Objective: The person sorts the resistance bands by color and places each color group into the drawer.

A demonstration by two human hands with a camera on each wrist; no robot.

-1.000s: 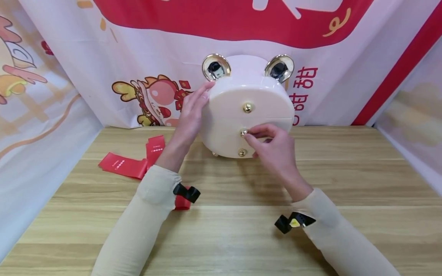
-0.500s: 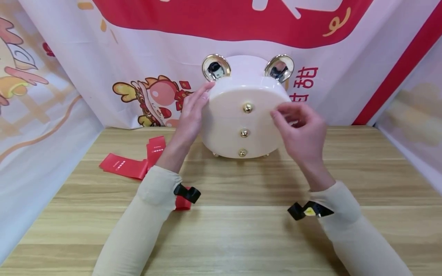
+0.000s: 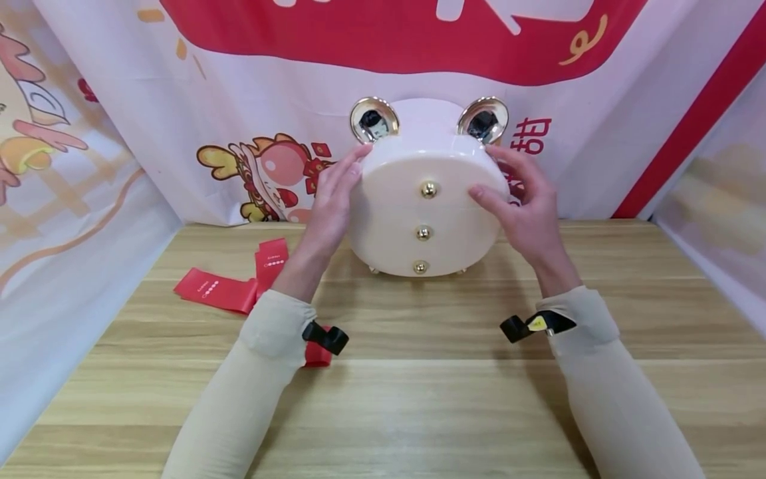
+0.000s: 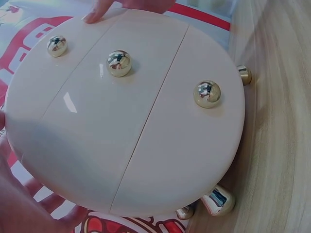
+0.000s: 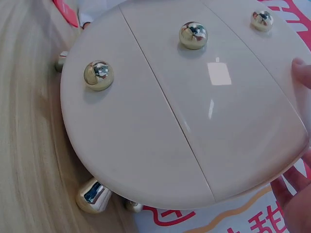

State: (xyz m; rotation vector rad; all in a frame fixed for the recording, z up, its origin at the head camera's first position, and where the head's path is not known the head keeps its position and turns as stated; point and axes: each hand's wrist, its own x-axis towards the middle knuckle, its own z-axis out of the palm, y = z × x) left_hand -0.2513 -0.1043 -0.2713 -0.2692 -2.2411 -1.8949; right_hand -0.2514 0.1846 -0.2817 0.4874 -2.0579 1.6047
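A glossy cream-white drawer box [image 3: 383, 216] with rounded sides stands upright on short gold feet [image 4: 219, 201]. Its drawers look closed, with thin seams between them, and each front bears a round gold knob [image 3: 423, 232]. Two gold-rimmed ears [image 3: 374, 121] with mirror-like middles stick up on top. My left hand [image 3: 330, 199] rests along the box's left side with its fingers extended. On the right side, my right hand [image 3: 531, 211] holds the box, thumb on the upper front and fingers curved round the side below the ear. The back is hidden.
Red ribbon strips [image 3: 218, 291] with white print lie on the wooden table [image 3: 407, 412] at the left, partly under my left forearm. A printed cloth backdrop [image 3: 287, 86] hangs close behind the box, and more cloth flanks the table.
My right hand has left the middle knob and moved up and right to the box's right side, its fingers now spread around that edge. The left hand stays where it was.
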